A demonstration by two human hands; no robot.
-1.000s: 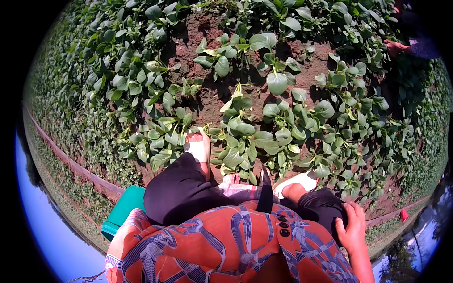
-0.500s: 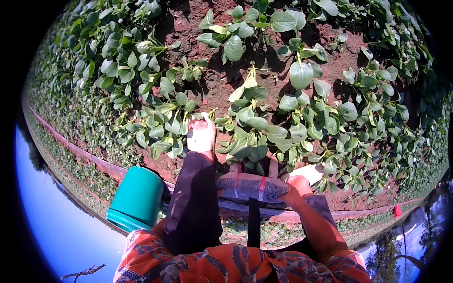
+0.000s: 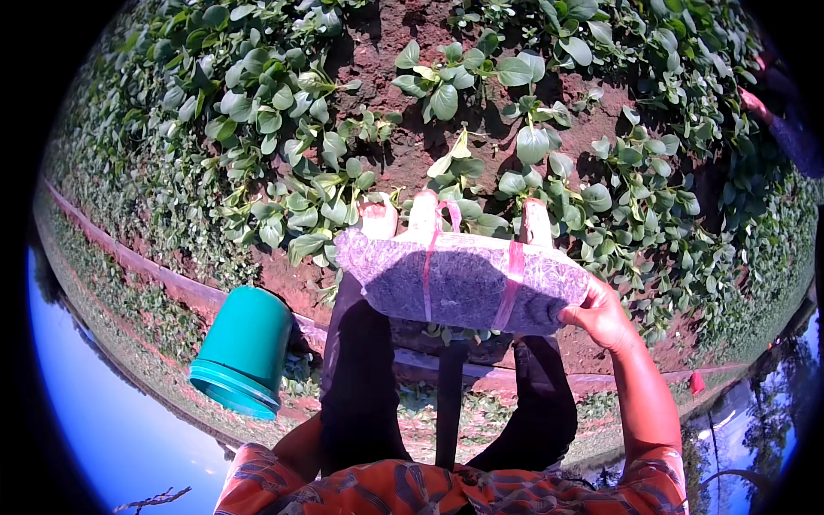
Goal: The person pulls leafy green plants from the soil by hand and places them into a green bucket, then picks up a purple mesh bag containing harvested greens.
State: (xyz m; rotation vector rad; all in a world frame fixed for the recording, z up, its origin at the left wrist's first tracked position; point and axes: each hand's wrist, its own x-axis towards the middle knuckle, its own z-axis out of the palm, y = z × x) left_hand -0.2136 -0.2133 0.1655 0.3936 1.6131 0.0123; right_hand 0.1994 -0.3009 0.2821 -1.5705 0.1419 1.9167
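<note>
A low wooden stool [image 3: 468, 287], its seat wrapped in grey felt and tied with pink strips, is raised in front of my legs. Two of its pale wooden legs point away from me, toward the leafy greens. My right hand [image 3: 605, 318] grips the right end of the padded seat, thumb on the near side. My left forearm [image 3: 300, 446] runs down behind my left leg, and the hand at its end is hidden. Just beyond the stool, broad-leaved green plants [image 3: 463, 176] grow in reddish soil. My left foot [image 3: 378, 216] shows partly past the stool.
A green bucket [image 3: 245, 343] lies tipped at my left, beside a low edging strip [image 3: 146, 275] along the bed. Dense greens [image 3: 249, 94] stand at far left. Another person's hand [image 3: 755, 105] reaches into plants at far right. A small red thing [image 3: 696, 383] lies near the edging.
The stool has risen from low between my legs toward the camera and swung outward, covering my right foot. My right hand rose with it. Another person's arm has come into view at right.
</note>
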